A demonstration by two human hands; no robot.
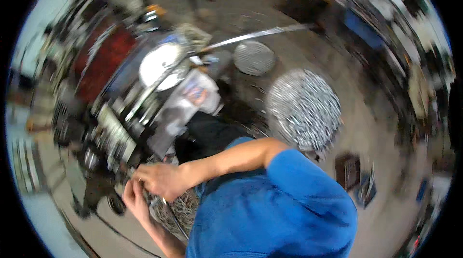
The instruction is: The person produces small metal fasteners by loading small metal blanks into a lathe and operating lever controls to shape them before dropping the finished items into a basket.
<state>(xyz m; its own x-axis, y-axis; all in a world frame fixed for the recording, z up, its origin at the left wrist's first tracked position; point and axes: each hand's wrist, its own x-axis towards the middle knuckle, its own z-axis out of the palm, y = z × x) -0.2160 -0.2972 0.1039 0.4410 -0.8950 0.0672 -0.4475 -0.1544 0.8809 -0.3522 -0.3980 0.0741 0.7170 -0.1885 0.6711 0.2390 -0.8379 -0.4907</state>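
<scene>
At the edge of a dark metal bench machine (113, 147), both my hands come together at the left. My right hand (161, 179) has its fingers bent toward the machine, with the fingertips closed in a pinch. Just below it, my left hand (136, 203) points upward, its fingers and thumb drawn in near the right fingertips. Whatever lies between the fingers is too small and smeared to name. Beneath my hands is a heap of small thin metal pieces (176, 212), partly covered by my forearms. A dark hose or cable (177, 220) runs down past this heap.
A round container heaped with small shiny metal parts (311, 111) stands on the floor, right of centre. Behind it lies a round grey mesh-like disc (254, 58). A white round dish (161, 67) and a long metal bar (260, 35) sit farther off. A brown box (347, 171) is at right.
</scene>
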